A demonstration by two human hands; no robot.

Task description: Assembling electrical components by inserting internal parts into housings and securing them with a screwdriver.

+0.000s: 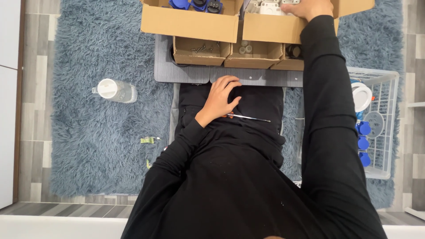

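On the shaggy blue-grey rug (97, 137) a person in black sits cross-legged before a low grey board serving as a desk (186, 74), and the work looks barely under way. Two large open cardboard boxes stand at the far edge — the left one (190, 24) shows blue and black plug parts, the right one (270, 26) pale grey plastic housings (265, 6). The right hand (310, 8) is reaching into that right box, resting on the housings; whether its fingers have closed on one I cannot tell, since they are cut off at the frame's top. Beside the person's right side a white wire basket (380, 119) holds a few blue pieces and a white round one — possibly finished items, though few. Three small cardboard trays (252, 55) of screws and little fittings look well stocked. The left hand (220, 99) lies flat on the lap, fingers spread and empty, just beside a slim screwdriver (248, 117) with a red handle, untouched. A clear plastic bottle (116, 90) lies well apart.
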